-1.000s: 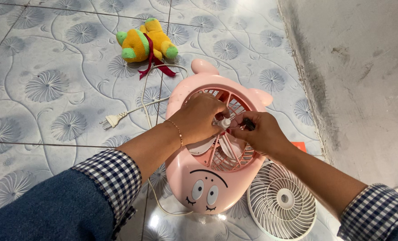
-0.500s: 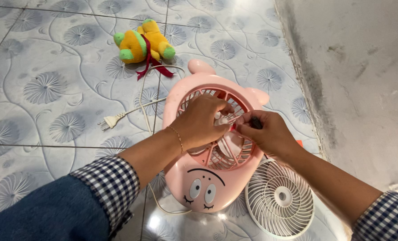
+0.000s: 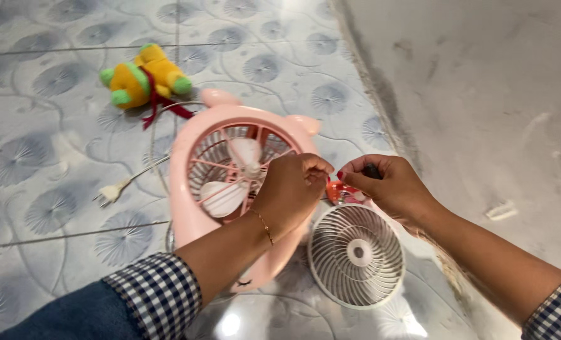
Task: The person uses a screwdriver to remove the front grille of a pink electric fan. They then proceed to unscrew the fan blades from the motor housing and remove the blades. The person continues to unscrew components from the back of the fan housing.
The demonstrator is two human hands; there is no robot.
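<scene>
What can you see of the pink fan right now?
The pink fan lies on its back on the tiled floor, glossy plastic as it looks, with two rounded ears at its far edge. Its front opening shows thin pink spokes over pale blades and a white hub. A white cord runs from it to a plug. The left hand reaches over its right edge; contact is unclear. A detached white grille lies beside it.

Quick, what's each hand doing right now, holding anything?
Left hand: fingers pinched shut over the pink fan; what they pinch cannot be told.
Right hand: closed around a small dark tool, above the white grille.
</scene>
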